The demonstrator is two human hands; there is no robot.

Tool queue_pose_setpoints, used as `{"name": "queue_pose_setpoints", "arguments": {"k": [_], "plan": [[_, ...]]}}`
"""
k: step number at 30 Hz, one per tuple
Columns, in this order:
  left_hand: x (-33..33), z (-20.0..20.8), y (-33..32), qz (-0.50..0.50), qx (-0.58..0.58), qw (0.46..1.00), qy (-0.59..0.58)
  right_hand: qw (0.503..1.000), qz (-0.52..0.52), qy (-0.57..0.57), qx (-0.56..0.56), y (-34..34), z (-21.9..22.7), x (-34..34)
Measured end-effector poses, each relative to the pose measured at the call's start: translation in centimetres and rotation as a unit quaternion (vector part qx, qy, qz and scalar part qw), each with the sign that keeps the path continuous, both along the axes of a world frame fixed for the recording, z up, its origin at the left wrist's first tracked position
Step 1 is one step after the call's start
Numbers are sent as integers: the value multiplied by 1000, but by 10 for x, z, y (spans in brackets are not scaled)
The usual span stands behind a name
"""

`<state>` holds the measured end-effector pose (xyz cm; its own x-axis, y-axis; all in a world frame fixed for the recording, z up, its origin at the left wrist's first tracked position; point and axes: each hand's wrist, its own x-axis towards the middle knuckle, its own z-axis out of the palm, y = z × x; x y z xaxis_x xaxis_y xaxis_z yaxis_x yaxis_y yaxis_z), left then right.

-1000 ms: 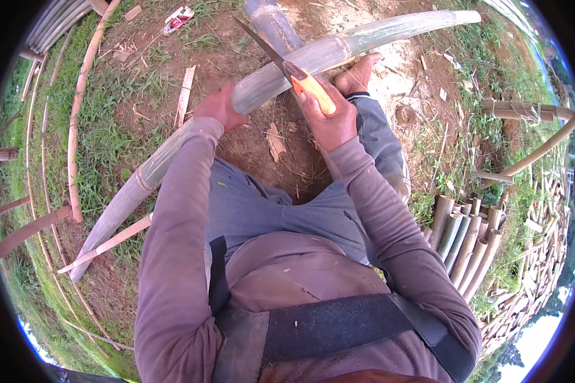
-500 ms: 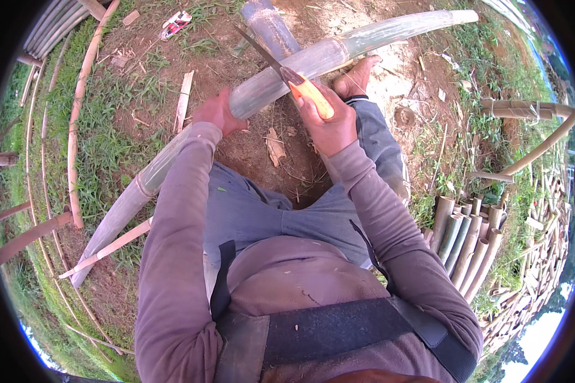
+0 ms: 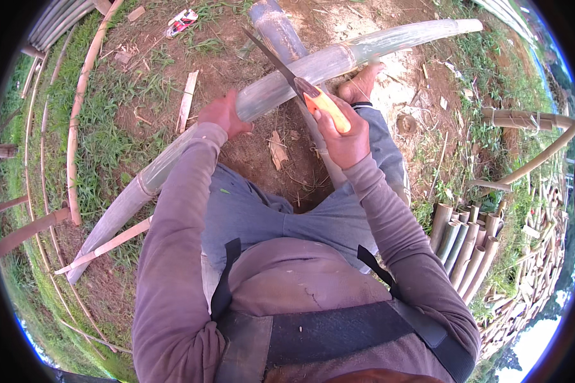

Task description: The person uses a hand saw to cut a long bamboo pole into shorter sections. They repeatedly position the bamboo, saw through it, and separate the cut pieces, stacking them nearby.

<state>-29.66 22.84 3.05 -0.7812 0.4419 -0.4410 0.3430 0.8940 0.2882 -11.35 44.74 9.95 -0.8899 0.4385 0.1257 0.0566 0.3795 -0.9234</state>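
Head view shows two bare hands at work on a long bamboo pole [image 3: 300, 79]. Its surface is smooth and dull, grey-green with whitish scraped patches, and raised rings mark the joints. The pole passes under the left hand [image 3: 225, 117], going down to the left of it and up to the right, beyond the right hand [image 3: 345, 137]. In this wide lens its shape is curved like a bow.

The left hand is clasped over the pole, with the fingers on the far side and the thumb parted from them on the near side. The right hand has its fingers curled firmly around the smooth orange handle [image 3: 331, 113] of a saw, the thumb laid along the top. From this hand the dark, narrow blade [image 3: 271, 54] goes up and left across the pole, tapering to a point; whether its edge touches the bamboo, I cannot tell.

Beyond both hands, a thicker, darker bamboo piece [image 3: 277, 32] meets the pole crosswise. Between the hands, nearer to the body, a ragged pale wood chip [image 3: 277, 151] lies on dry brown soil. Left of the left hand is a flat, straight strip [image 3: 186, 102].
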Motion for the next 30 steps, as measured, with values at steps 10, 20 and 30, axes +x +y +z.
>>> {"name": "queue_pose_setpoints", "arguments": {"k": [10, 20, 30], "plan": [[14, -7, -22, 8, 4, 997, 72, 999, 17, -24, -27, 5, -18, 9], [17, -12, -38, 11, 13, 998, 68, 991, -48, -121, -6, -10, 53, 150], [6, -26, -28, -5, 70, 995, 75, 993, -4, -30, 115, -17, 0, -25]]}}
